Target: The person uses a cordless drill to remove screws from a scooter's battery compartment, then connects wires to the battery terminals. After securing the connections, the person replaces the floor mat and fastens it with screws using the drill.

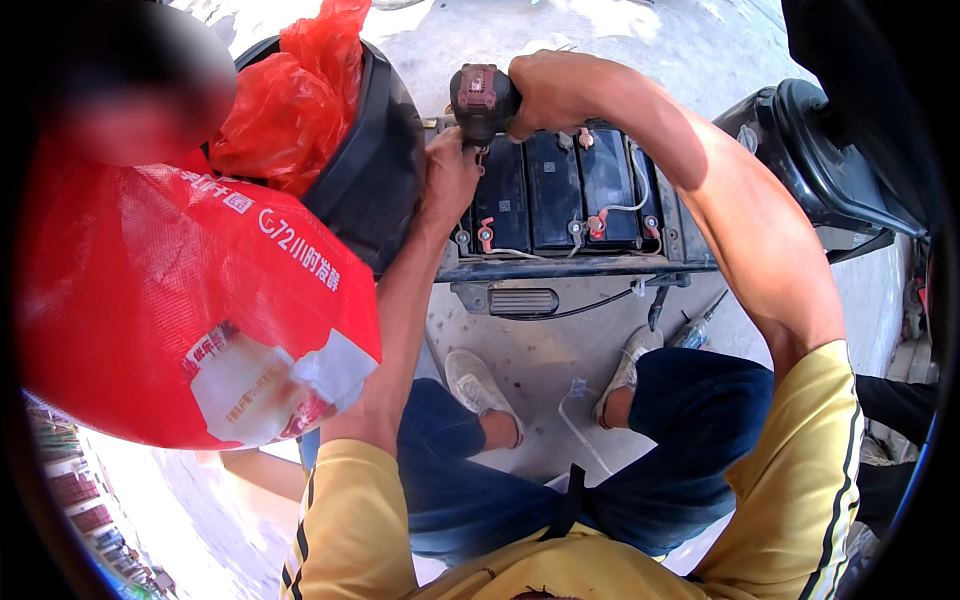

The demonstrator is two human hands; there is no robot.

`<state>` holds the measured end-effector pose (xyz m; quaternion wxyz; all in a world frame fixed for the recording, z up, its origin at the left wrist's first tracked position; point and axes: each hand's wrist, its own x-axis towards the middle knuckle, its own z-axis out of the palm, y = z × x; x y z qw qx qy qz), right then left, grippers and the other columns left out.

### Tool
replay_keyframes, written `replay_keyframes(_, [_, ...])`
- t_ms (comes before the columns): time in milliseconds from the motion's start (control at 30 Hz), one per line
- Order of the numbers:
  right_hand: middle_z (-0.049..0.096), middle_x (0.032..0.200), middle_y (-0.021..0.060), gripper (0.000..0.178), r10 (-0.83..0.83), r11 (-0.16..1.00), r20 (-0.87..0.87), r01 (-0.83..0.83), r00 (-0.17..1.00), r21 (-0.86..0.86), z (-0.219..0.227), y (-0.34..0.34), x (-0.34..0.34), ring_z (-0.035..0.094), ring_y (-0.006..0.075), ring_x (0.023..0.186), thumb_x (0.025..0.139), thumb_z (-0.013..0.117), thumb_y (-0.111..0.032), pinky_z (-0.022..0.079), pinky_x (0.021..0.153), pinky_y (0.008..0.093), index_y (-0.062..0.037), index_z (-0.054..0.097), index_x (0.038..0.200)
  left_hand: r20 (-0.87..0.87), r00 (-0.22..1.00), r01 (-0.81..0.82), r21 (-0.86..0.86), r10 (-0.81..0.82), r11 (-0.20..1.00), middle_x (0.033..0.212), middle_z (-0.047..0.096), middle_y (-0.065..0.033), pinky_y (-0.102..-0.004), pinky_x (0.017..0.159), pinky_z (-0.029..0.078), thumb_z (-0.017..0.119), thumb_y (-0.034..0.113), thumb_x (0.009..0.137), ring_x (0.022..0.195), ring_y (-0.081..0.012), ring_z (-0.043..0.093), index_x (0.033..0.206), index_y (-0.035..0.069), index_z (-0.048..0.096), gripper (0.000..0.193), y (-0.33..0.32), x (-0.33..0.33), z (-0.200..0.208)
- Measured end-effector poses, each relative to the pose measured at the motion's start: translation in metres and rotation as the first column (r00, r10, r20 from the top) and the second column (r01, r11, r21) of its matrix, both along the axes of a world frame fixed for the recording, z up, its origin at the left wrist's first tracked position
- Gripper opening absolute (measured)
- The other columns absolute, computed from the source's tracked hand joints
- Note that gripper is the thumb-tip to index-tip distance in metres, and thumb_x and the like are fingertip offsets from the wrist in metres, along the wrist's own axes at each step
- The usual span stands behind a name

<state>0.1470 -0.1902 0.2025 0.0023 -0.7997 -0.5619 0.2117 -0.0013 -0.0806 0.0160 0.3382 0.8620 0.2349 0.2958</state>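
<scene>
My right hand (540,92) is closed around a dark cordless power drill (482,98), held over the far left end of a row of black batteries (552,190). The drill's tip points down and is mostly hidden. Just below the drill, my left hand (450,178) has its fingers pressed together at the left battery's far terminal. What they pinch is hidden. Bolted terminals with red-and-pink covers and grey wires (625,206) join the batteries, which sit in a dark metal frame (580,268).
At left, a black bin-like container (385,150) holds a red plastic bag (300,110), close to my left forearm. A large red printed sheet or bag (200,290) covers the near left. A black rounded vehicle part (800,150) stands at right. A tool (697,325) lies by my foot.
</scene>
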Motion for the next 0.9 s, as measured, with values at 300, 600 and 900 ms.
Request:
replay_keyframes(300, [0.076,0.08,0.0143,0.027,0.031,0.991,-0.07,-0.041,0.997,-0.131,-0.009,0.03,0.013,0.072,0.0252,0.063,0.078,0.081,-0.015,0.058,0.063,0.0421,-0.0019,0.081,0.102,-0.034,0.998,-0.042,0.086,0.045,0.995,0.098,0.077,-0.0184,-0.0435,0.076,0.059,0.068,0.003,0.095,0.085,-0.0338,0.078,0.111,0.0,0.073,0.017,0.001,0.002,-0.003])
replay_keyframes(600, [0.075,0.085,0.0142,0.029,-0.015,0.993,-0.2,-0.009,0.98,-0.118,-0.007,0.026,0.02,0.072,0.0264,0.064,0.085,0.084,-0.019,0.06,0.061,0.0419,0.0033,0.078,0.102,-0.094,0.995,-0.026,0.08,0.033,0.996,0.098,0.071,-0.021,-0.0495,0.087,0.055,0.075,0.008,0.084,0.097,-0.0394,0.071,0.1,-0.002,0.07,0.019,-0.009,0.001,0.011])
replay_keyframes(900, [0.071,0.073,0.0144,0.027,-0.284,0.956,-0.468,0.286,0.837,-0.068,-0.013,-0.002,0.023,0.066,0.0225,0.054,0.084,0.085,-0.015,0.055,0.05,0.0392,0.0059,0.077,0.1,-0.098,0.994,-0.019,0.213,0.04,0.977,0.1,0.074,-0.0189,-0.0448,0.085,0.057,0.079,0.016,0.085,0.092,-0.0354,0.073,0.102,-0.001,0.075,0.024,0.001,-0.001,-0.001])
